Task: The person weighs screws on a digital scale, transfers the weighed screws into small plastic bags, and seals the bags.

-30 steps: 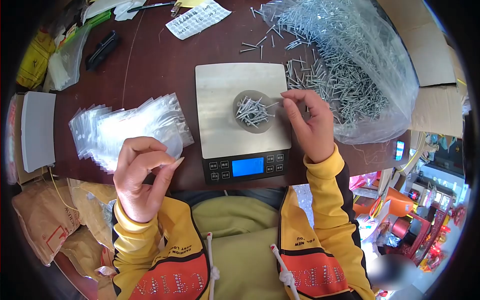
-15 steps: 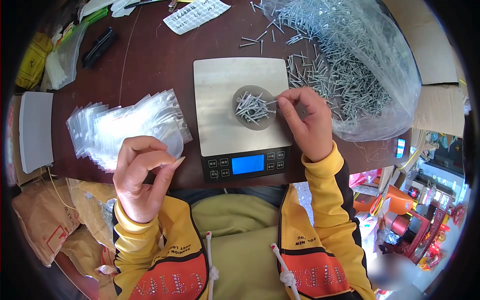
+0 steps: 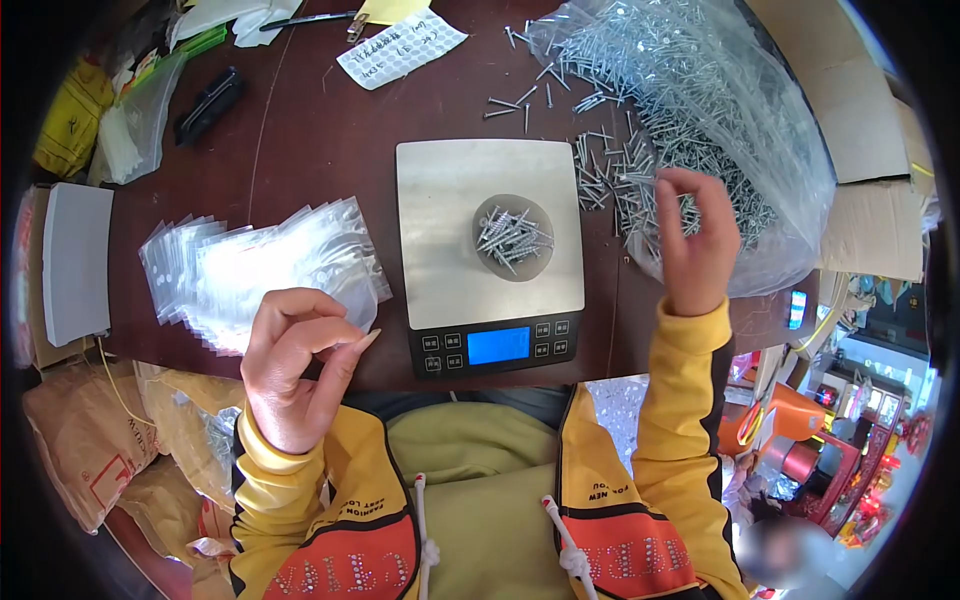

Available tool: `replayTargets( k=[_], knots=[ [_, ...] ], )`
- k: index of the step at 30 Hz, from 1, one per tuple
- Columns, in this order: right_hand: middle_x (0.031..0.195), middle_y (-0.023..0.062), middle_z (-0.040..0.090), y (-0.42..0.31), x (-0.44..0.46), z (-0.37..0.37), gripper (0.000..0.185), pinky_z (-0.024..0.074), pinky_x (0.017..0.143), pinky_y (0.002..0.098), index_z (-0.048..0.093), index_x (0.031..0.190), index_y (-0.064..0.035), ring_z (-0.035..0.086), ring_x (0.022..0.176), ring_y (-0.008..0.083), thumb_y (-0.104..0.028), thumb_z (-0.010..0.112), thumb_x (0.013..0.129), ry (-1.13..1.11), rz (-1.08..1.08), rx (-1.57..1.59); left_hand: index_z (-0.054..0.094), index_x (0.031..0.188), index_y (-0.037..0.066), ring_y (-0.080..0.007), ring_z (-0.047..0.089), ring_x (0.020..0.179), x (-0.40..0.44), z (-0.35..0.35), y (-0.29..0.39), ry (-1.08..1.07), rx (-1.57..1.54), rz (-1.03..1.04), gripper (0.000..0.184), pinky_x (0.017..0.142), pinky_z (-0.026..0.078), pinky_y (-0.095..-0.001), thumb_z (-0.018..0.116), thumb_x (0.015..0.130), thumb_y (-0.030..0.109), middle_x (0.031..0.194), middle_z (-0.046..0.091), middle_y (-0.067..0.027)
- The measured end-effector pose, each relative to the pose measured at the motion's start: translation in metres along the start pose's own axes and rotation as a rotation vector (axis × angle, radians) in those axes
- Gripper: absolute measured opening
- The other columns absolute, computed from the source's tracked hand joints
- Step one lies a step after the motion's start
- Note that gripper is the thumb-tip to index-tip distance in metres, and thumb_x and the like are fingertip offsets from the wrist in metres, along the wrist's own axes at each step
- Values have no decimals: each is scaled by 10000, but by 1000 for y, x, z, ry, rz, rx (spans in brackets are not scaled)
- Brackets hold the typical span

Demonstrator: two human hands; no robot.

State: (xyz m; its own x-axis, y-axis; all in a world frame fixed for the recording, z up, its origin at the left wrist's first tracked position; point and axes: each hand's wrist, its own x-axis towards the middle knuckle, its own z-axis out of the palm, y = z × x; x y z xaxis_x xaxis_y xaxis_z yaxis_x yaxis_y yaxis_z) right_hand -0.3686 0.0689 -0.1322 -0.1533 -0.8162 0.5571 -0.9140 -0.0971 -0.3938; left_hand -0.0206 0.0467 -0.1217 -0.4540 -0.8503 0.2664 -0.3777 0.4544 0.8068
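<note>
My right hand [image 3: 700,240] is over the near-left side of the screw pile [image 3: 705,165], thumb and index finger pinched, with a screw [image 3: 637,179] appearing to stick out leftward from the fingertips. On the steel platform of the digital scale [image 3: 490,180] rests a small round grey dish [image 3: 541,262] holding a heap of silver screws [image 3: 511,236]. The scale's blue display [image 3: 499,345] is lit, its digits unreadable. My left hand [image 3: 300,365] hovers at the near table edge, thumb and fingers curled together, nothing visible between them, beside a fanned stack of clear zip bags [image 3: 260,265].
A large clear plastic bag [image 3: 790,130] lies opened around the screw pile. Several loose screws [image 3: 520,103] lie left of it. A handwritten label sheet [image 3: 402,48] and a black clip-like object [image 3: 210,105] are at the back. Cardboard [image 3: 870,220] stands at the right.
My right hand has moved right, from the dish's edge to above the screw pile. The scale and table appear slightly lower in view. My left hand keeps nearly the same pose.
</note>
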Motion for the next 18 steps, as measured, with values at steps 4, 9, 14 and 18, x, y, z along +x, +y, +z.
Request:
replayTargets(
  k=[4, 9, 14, 18],
  knots=[
    [948, 113, 646, 3, 1, -6, 217, 465, 828, 331, 649, 1029, -10, 622, 877, 261, -65, 686, 822, -49, 155, 156, 658, 875, 6, -122, 571, 715, 2, 2, 1, 1, -3, 6, 157, 587, 489, -220, 703, 766, -98, 963, 562, -104],
    [1315, 130, 539, -25, -16, 15, 797, 283, 1058, 436, 465, 1350, -72, 463, 1271, 313, -374, 814, 699, -401, -85, 301, 665, 861, 7, -125, 563, 651, 3, 15, 5, -26, -31, 34, 143, 550, 457, -237, 710, 768, -92, 954, 560, -93],
    [1273, 148, 543, -46, -30, 46, 713, 268, 1067, 459, 444, 1321, -80, 461, 1285, 338, -323, 789, 746, -468, -99, 209, 675, 850, 32, -167, 591, 620, 2, 26, 6, -69, -38, 61, 131, 540, 467, -289, 728, 751, -37, 940, 569, -99],
    [1116, 134, 554, -69, -15, 33, 560, 455, 878, 322, 519, 1183, -73, 555, 1130, 312, -61, 777, 686, -576, 290, 1123, 680, 857, 15, -152, 580, 642, 2, 31, -1, -169, -22, 114, 146, 566, 466, -240, 731, 741, -58, 945, 551, -108]
  ],
)
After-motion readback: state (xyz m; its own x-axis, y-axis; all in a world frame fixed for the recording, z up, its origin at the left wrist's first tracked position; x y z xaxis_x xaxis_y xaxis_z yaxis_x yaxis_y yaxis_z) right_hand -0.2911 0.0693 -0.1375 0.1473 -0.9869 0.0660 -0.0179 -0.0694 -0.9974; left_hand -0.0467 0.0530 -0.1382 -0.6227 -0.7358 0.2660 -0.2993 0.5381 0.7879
